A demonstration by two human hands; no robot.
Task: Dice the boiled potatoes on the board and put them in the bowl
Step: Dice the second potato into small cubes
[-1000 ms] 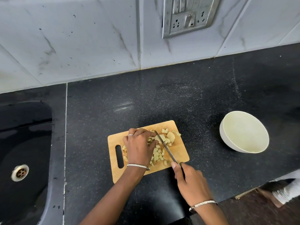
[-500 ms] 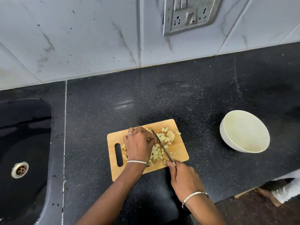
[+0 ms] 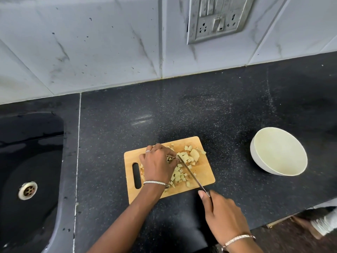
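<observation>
Some potato pieces [image 3: 187, 157] under left fingers [image 3: 168, 152]

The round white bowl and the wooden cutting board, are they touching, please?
Apart. The head view shows bare black countertop between the round white bowl and the wooden cutting board.

Knife [image 3: 190, 174] in right hand [image 3: 222, 214], blade among potato dice [image 3: 193, 155] on board [image 3: 205, 173]

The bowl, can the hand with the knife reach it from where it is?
Probably yes. The bowl sits to the right of the right hand, with only countertop between them. But that hand grips the knife, its blade down among the potato pieces on the board.
</observation>
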